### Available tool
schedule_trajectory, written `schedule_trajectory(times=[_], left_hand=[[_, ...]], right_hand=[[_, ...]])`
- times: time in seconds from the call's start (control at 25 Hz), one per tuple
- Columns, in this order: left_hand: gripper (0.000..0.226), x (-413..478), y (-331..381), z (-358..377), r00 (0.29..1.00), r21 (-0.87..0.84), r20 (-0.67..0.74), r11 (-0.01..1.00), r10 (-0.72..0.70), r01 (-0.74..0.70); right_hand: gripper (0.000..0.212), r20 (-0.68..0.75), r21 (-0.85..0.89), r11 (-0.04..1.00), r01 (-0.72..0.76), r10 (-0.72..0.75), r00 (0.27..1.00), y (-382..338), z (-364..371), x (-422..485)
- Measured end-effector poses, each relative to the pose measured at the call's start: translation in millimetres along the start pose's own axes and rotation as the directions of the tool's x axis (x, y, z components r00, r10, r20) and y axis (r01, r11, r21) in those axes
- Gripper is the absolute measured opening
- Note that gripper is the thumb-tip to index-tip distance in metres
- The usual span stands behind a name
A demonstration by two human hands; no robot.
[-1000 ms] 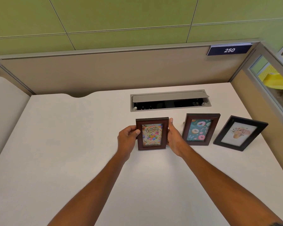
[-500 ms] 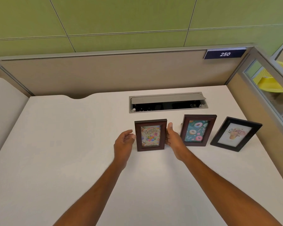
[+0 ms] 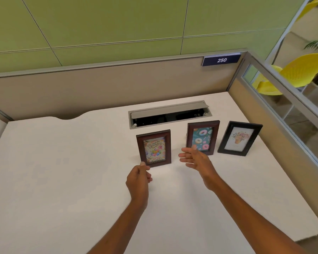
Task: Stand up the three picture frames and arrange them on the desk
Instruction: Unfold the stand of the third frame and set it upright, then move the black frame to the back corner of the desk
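Three picture frames stand upright in a row on the white desk [image 3: 62,180]. The brown frame with a birthday card [image 3: 154,148] is on the left, a brown frame with a donut picture [image 3: 202,137] is in the middle, and a black frame with a flower picture [image 3: 239,138] is on the right. My left hand [image 3: 139,178] hovers just below the birthday frame's lower left corner, fingers loosely curled, holding nothing. My right hand [image 3: 195,158] is spread between the birthday frame and the donut frame, its fingers apart and empty.
A grey cable hatch [image 3: 170,114] with its lid raised lies behind the frames. Beige partition walls [image 3: 99,88] close the desk at the back and right, with a "250" sign [image 3: 221,60]. Yellow chairs [image 3: 301,72] show beyond the glass at the right.
Both hands have let go of the birthday frame and pulled back toward me; the frame stands on its own. The view has shifted left and down.
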State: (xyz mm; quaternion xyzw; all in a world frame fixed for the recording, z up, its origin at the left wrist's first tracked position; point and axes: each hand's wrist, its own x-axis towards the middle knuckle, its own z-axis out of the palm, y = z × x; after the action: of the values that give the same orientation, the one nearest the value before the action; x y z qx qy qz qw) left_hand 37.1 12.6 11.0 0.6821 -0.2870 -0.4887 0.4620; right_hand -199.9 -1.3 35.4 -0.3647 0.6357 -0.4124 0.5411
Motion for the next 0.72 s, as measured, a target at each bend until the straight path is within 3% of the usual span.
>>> schedule_trajectory(times=[0.2,0.32,0.56,0.72], left_hand=[[0.029,-38,17,56,0.953,0.003,0.303,1.000,-0.022,0.022],[0.024,-57,25,100,0.896,-0.013,0.443,1.000,-0.013,0.021],[0.031,-89,23,207,0.861,0.023,0.508,1.000,-0.021,0.011],[0.040,-97,18,266,0.854,0.110,0.517,0.994,-0.063,0.006]], right_hand=[[0.072,-0.191,0.119,0.992,0.037,-0.014,0.981,-9,-60,-19],[0.060,-0.295,0.130,0.989,0.068,-0.026,0.955,-6,-116,-18],[0.060,-0.427,0.183,0.974,0.134,-0.044,0.903,0,-246,4],[0.055,-0.439,0.143,0.986,0.088,-0.017,0.898,9,-294,35]])
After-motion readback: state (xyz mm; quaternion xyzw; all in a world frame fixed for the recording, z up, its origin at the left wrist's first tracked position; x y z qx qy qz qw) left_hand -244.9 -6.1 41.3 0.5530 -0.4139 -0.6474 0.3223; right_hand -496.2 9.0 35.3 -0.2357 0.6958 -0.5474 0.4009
